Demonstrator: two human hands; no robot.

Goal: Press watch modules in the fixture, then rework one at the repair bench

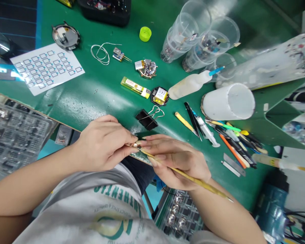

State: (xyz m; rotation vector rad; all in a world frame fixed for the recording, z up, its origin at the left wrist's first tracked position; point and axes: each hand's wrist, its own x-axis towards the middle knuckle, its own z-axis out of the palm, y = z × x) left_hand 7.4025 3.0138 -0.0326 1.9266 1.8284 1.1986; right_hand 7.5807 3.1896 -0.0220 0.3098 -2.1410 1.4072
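Here, a metal part sits between the left hand, pinching it, and right hand, gripping a yellow tool.

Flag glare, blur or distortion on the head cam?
Head view: pale glare on the green table left of the binder clip; same view: parts tray and teal tool look soft near the edges; also head view: the small metal part at the left hand's fingertips lacks clear detail.

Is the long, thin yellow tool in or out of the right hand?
In: the right hand grips the yellow tool near one end, its other end reaching past the wrist.
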